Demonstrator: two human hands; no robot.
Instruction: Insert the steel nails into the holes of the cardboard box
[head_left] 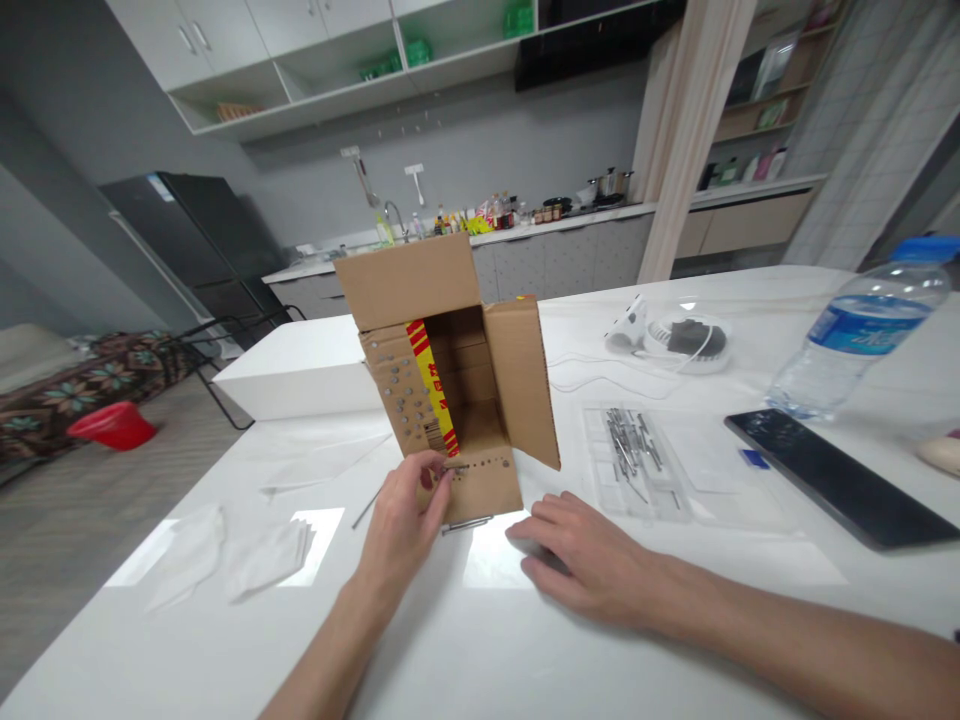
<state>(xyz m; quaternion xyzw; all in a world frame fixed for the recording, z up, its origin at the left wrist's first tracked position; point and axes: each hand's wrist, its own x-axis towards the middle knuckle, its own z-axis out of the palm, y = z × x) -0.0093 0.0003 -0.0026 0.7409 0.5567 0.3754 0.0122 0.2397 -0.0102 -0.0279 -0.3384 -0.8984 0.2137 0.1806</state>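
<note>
A cardboard box [454,385] stands on the white table with its flaps folded out. Round grey heads dot its left flap [401,395], beside a yellow and red strip. Over the lower flap [484,490], which has a row of small holes, my left hand [401,505] is closed in a pinch on what looks like a thin nail [459,468], partly hidden by the fingers. My right hand [574,550] rests on the table to the right, fingers loosely bent and apart, holding nothing. Long metal nails [466,524] lie before the flap.
A clear plastic case [637,460] holding several metal fasteners lies right of the box. Beyond it are a black phone [840,475], a water bottle [855,340] and a white round device [686,340]. Folded white tissues [266,560] lie at left, near a thin rod [365,508].
</note>
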